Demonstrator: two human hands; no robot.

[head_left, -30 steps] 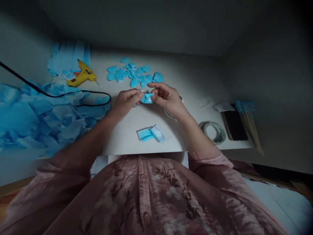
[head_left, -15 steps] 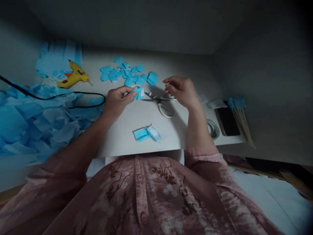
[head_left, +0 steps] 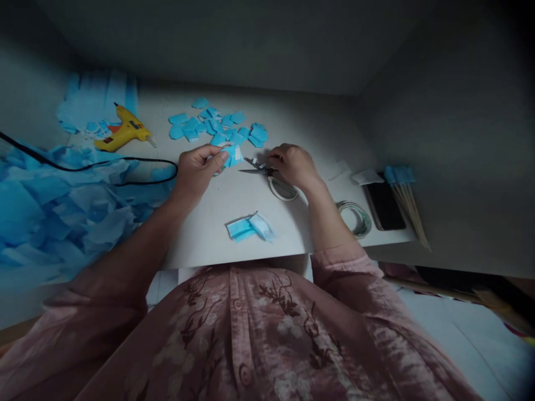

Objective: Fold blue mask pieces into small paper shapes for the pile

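Well, from where I stand, left hand (head_left: 195, 171) pinching a blue piece (head_left: 234, 155) over the desk (head_left: 204, 239), right hand (head_left: 296, 167) at the scissors (head_left: 272, 189), its grip hard to tell, blue scraps (head_left: 217, 123) beyond.

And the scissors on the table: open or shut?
Open: the scissors show two blades spread apart at the tips.

Dusty-pink shirt (head_left: 261, 340), seen from above; ctr. placket (head_left: 236, 331) w/ round btns. (head_left: 238, 305) of approx. matching hue. Dk.-brown vine-and-leaf motifs (head_left: 288, 301), L & R of placket, interspersed w/ pale flowers (head_left: 293, 329). Fabric mottled, esp. lower R side, w/ lighter streaks. R sleeve (head_left: 349, 264) loose, ending approx. at elbow, w/ banded hem; L sleeve (head_left: 90, 323) sim., partly shadowed. L hand (head_left: 195, 170) & R hand (head_left: 296, 165) bare.
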